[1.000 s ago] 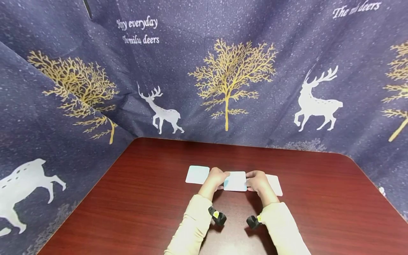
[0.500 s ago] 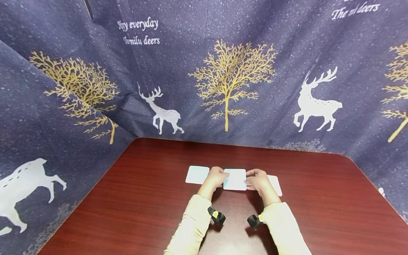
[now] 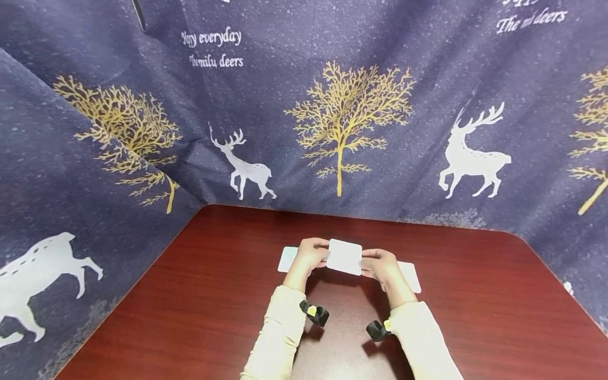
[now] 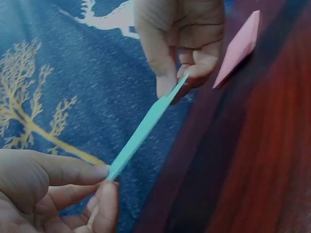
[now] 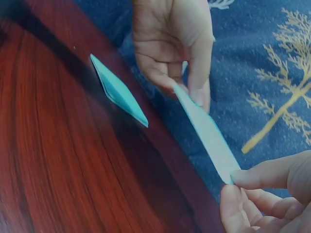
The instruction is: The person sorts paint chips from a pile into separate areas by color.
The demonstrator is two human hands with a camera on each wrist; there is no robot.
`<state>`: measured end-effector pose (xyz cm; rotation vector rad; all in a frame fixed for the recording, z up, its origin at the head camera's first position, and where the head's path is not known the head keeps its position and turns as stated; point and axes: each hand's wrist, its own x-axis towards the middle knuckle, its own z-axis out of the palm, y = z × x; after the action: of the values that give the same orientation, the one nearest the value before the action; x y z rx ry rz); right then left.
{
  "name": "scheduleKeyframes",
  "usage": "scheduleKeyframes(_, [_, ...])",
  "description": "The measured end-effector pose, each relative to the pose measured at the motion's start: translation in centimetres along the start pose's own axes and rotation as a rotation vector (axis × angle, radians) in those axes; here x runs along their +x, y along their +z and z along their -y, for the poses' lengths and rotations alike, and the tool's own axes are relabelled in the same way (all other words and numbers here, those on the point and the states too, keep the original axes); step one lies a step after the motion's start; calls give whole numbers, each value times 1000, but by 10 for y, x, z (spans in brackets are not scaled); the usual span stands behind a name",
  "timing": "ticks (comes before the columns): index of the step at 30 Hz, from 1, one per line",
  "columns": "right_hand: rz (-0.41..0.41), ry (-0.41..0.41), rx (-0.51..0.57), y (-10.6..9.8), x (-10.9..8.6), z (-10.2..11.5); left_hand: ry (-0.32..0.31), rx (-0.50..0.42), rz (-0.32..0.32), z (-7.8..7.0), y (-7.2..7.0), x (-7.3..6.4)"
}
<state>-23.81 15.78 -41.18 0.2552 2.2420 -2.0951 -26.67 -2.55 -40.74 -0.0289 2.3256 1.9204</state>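
A pale teal card [image 3: 344, 257] with rounded corners is held up above the table between both hands, its white-looking face towards the head camera. My left hand [image 3: 311, 254] pinches its left edge between thumb and fingers. At the opposite edge my right hand [image 3: 386, 265] pinches it the same way. The left wrist view shows the held card [image 4: 141, 136] nearly edge-on. Partly behind the left hand, a second teal card [image 3: 287, 258] lies on the table. A pink card [image 4: 239, 51] lies beyond the right hand, which hides part of it in the head view.
The reddish-brown wooden table [image 3: 228, 295] spreads out on both sides of the arms. Behind it hangs a dark blue cloth [image 3: 399, 63] printed with deer and trees. Each wrist carries a black strap with a camera.
Both hands have raised the card off the table and away from me. It now sits slightly further left and tilts down to the right. The left hand covers more of the left card.
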Motion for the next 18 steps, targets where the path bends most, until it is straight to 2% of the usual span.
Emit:
scheduleKeyframes(5, [21, 2, 94, 14, 1, 5, 36, -45, -57, -5, -15, 1])
scheduleKeyframes(9, [26, -18, 126, 25, 2, 10, 62, -82, -90, -7, -27, 0])
scheduleKeyframes(12, [31, -34, 117, 36, 3, 14, 78, -104, -116, -6, -37, 0])
scheduleKeyframes(18, [34, -13, 94, 61, 7, 20, 100, -124, -184, -3, -56, -3])
